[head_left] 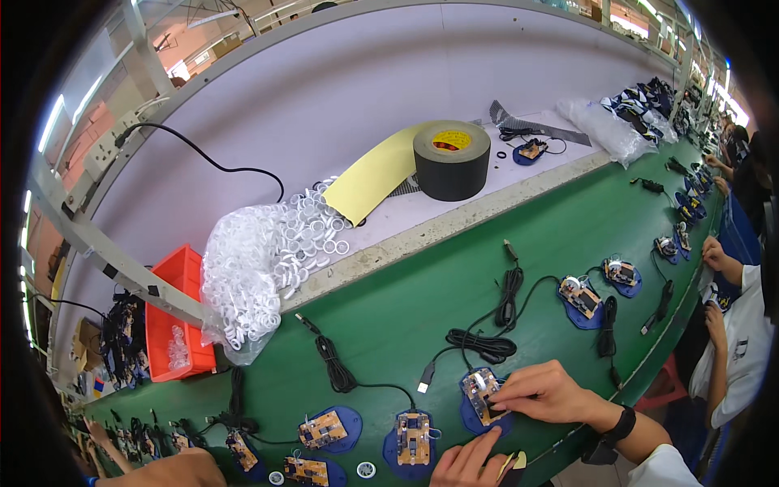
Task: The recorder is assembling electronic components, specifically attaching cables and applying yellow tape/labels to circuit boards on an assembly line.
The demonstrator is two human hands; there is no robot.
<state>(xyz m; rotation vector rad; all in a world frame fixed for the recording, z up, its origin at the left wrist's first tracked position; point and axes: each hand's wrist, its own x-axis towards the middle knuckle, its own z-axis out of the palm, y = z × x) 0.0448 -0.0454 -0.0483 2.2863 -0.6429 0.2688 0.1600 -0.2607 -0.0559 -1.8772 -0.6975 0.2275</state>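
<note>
Over a blue computer mouse base (pixel 468 415) carrying a brown circuit board (pixel 482 381), my right hand (pixel 544 393) is closed in a pinch. Its fingertips meet the board's dark middle; any small part between them is hidden. My left hand (pixel 469 461) comes in at the lower edge, its curled fingers beside the near end of that base. A small yellow-edged piece (pixel 513 464) shows at its thumb side; I cannot make out its kind. Just left lies another mouse base with a board (pixel 413 438), and a white ring (pixel 366 470) sits beside that.
More mouse boards (pixel 580 299) with bundled black cables (pixel 482 346) line the green belt (pixel 389 325). On the shelf (pixel 454 223) are a black tape roll (pixel 452 166) and a bag of white rings (pixel 239 276), beside a red bin (pixel 174 312). Co-workers' hands (pixel 712 253) appear right and left.
</note>
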